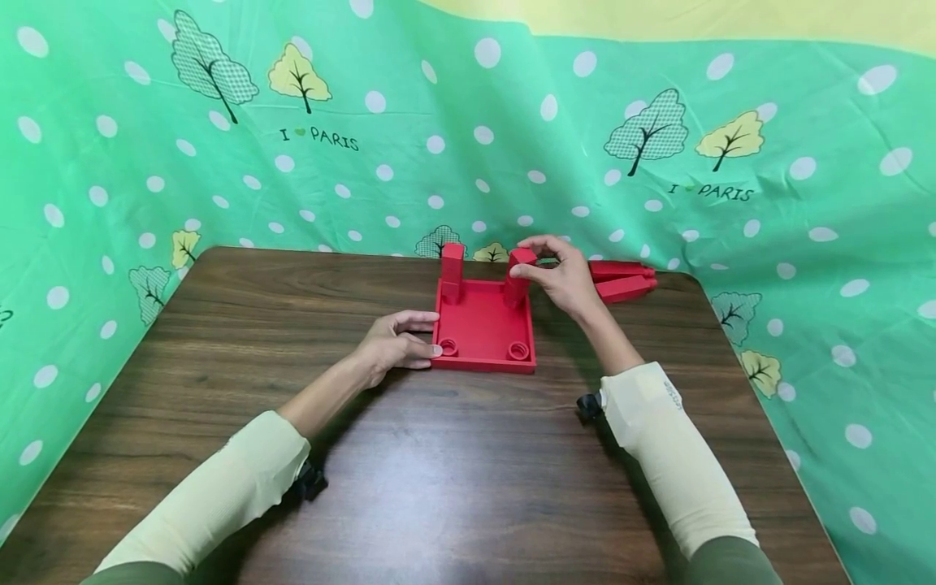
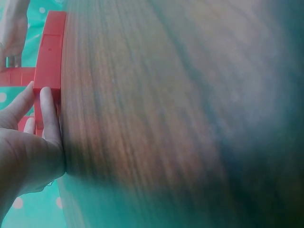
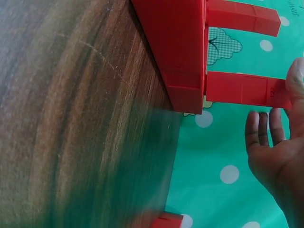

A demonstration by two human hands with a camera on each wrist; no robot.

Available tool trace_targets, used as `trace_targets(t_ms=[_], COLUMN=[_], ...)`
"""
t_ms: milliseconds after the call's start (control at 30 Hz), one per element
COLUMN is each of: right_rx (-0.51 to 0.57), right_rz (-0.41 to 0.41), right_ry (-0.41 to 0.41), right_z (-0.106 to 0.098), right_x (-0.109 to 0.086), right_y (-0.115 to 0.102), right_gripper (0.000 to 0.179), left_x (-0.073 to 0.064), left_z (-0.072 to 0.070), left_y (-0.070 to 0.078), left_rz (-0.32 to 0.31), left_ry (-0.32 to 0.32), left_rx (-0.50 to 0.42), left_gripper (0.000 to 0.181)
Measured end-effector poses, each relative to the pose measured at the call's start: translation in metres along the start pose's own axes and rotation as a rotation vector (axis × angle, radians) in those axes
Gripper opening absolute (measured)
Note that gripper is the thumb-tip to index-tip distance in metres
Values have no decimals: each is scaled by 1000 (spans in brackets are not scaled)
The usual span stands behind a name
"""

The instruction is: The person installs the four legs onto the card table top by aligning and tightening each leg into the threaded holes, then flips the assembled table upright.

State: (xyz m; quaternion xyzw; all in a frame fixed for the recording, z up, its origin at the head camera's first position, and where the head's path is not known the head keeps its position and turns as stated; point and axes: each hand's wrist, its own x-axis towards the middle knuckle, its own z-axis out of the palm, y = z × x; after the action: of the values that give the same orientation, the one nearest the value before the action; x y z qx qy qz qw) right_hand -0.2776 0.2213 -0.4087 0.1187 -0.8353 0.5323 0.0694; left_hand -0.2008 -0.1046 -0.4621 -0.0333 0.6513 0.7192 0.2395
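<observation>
A square red tray-like tabletop (image 1: pixel 483 325) lies with its rimmed side up on the wooden table. Two red legs stand upright at its far corners: the far-left leg (image 1: pixel 452 272) and the far-right leg (image 1: pixel 517 280). Round threaded sockets (image 1: pixel 518 351) show at both near corners. My left hand (image 1: pixel 391 345) grips the left rim, thumb near the near-left socket. With thumb and fingers, my right hand (image 1: pixel 563 276) pinches the top of the far-right leg. The right wrist view shows this leg (image 3: pixel 247 89) sticking out from the tabletop, the right thumb at its end.
Two more red legs (image 1: pixel 625 288) lie on the wooden table (image 1: pixel 292 325) at the back right, just beyond my right hand. A green polka-dot cloth (image 1: pixel 439 122) hangs behind the table and along its sides.
</observation>
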Motion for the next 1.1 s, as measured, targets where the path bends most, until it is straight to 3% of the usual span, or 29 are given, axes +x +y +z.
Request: trace_targets(t_ms=[467,867,967,1100], right_rx=[34,-96,-78,10], right_rz=[45,-23,-53,-18], right_ry=[-74,-23,-22,-48], right_z=[-8,-2,0,0], right_x=[-3,-1,-1,-1], right_y=[-6,3,6,6], right_gripper=[48,57,52,52], left_x=[1,1,1,1], left_z=[-1,-1,-2,-2], left_y=[0,0,0,0], left_rz=[-5,0,1,-4], left_ry=[-1,4,4,5], left_rx=[-1,1,1,-3], left_gripper=[75,75,75,75])
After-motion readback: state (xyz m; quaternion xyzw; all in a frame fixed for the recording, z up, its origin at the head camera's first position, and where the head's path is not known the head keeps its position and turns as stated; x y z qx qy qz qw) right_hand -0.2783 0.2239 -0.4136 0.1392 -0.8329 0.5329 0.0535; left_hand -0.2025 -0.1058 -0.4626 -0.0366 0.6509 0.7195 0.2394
